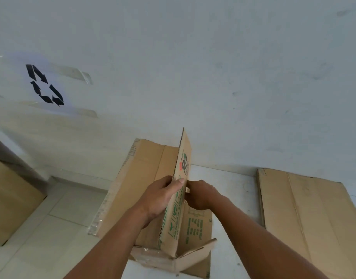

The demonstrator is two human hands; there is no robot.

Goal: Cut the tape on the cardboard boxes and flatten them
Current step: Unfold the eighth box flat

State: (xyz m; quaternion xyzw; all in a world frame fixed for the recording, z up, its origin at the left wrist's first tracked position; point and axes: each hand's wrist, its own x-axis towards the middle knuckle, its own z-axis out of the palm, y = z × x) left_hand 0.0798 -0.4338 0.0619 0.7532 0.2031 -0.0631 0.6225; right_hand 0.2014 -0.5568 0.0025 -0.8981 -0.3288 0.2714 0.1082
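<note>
The person stood over a partly opened cardboard box [144,178] lying on the white tiled floor [58,228], near the foot of the wall [213,67]. 1 printed panel of it stood upright on edge between the 2 hands. The left hand [163,196] gripped that panel's top edge, thumb over the printed side. The right hand [201,195] was close against it on the other face, fingers curled and pinching the same panel. Clear tape [97,222] clung along the box's left flap edge. To the right, a flattened box [314,218] lay on the floor. At the far left sat another brown box [10,202]. A black recycling symbol [45,85] marked the wall.
</note>
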